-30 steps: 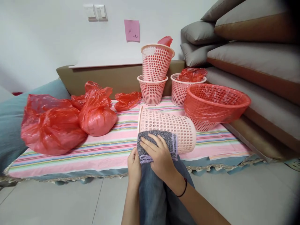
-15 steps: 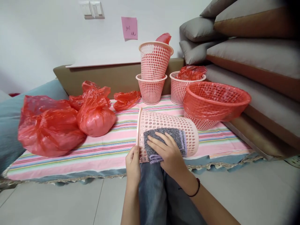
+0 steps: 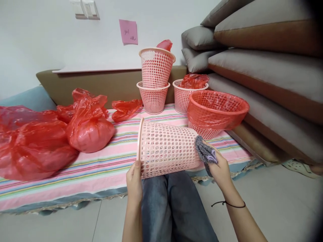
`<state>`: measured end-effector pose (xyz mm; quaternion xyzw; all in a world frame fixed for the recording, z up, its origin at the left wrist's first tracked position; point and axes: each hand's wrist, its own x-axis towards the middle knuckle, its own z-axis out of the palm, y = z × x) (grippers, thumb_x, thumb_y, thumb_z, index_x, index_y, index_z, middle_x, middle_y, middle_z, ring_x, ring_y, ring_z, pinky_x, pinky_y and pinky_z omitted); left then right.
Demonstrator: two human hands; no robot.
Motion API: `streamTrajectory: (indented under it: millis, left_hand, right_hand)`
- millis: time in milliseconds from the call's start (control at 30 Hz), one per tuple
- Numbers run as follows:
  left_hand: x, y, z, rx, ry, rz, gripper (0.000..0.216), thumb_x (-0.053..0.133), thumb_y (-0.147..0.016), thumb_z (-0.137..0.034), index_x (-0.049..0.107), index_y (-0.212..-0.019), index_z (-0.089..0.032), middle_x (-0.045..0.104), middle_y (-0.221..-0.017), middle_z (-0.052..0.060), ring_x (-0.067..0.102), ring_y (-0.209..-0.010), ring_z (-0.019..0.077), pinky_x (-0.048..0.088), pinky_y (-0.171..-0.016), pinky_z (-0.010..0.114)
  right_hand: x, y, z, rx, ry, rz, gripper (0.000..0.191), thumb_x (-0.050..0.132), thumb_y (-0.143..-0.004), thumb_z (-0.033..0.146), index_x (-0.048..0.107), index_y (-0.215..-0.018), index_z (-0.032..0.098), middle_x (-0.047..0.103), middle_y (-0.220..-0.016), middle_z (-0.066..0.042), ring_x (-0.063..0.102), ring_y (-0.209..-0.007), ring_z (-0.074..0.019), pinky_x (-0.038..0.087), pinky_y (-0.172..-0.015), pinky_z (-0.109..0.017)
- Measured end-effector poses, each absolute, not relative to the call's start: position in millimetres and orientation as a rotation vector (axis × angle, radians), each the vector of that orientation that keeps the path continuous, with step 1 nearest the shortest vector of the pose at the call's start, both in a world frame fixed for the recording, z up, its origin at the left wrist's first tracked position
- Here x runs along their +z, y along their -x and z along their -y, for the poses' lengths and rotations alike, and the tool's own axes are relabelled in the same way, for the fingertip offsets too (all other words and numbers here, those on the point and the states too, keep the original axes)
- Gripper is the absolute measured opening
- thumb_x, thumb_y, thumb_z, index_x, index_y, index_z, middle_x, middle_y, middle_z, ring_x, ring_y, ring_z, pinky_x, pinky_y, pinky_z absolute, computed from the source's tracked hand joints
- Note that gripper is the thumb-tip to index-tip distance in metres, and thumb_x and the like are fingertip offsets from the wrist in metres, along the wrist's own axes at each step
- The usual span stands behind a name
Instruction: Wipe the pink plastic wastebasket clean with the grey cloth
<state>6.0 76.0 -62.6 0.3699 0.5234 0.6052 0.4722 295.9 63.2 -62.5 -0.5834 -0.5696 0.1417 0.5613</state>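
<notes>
A pale pink mesh basket (image 3: 166, 149) lies on its side across my knees, its open rim facing left. My left hand (image 3: 134, 183) grips that rim from below, thumb up against the edge. My right hand (image 3: 220, 166) is closed on a grey and purple cloth (image 3: 205, 153) pressed against the basket's bottom end at the right. My jeans (image 3: 174, 205) show beneath the basket.
A striped pink mat (image 3: 101, 164) covers the low bed. Red plastic bags (image 3: 85, 124) lie at the left. Stacked pink baskets (image 3: 155, 80) stand at the back. A red basket (image 3: 217, 109) rests tilted on another. Grey sofa cushions (image 3: 264, 67) rise at the right.
My right hand slid the cloth from the basket's side wall to its bottom end at the right. The basket shifted slightly with my left hand still on the rim. The view panned right.
</notes>
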Motion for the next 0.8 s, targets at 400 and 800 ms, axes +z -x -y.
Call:
streamTrajectory:
  millis: [400, 800]
  left_hand:
    - [-67, -5, -69, 1.401, -0.881, -1.380, 0.063, 0.058, -0.071, -0.076, 0.067, -0.074, -0.013, 0.066, -0.068, 0.005, 0.060, -0.066, 0.0186, 0.047, -0.067, 0.030]
    - [-68, -6, -73, 1.428, -0.880, -1.358, 0.059, 0.059, -0.072, -0.074, 0.061, -0.066, -0.016, 0.060, -0.064, 0.001, 0.052, -0.063, 0.0146, 0.040, -0.062, 0.026]
  right_hand:
    - [29, -205, -84, 0.100, 1.085, 1.753, 0.062, 0.045, -0.077, 0.004, 0.057, -0.135, 0.022, 0.050, -0.146, -0.005, 0.041, -0.137, -0.0240, 0.032, -0.116, -0.048]
    - [-6, -165, -93, -0.085, 1.172, 2.187, 0.081, 0.040, -0.064, -0.003, 0.049, -0.141, 0.022, 0.045, -0.150, -0.001, 0.028, -0.144, -0.0245, 0.023, -0.118, -0.052]
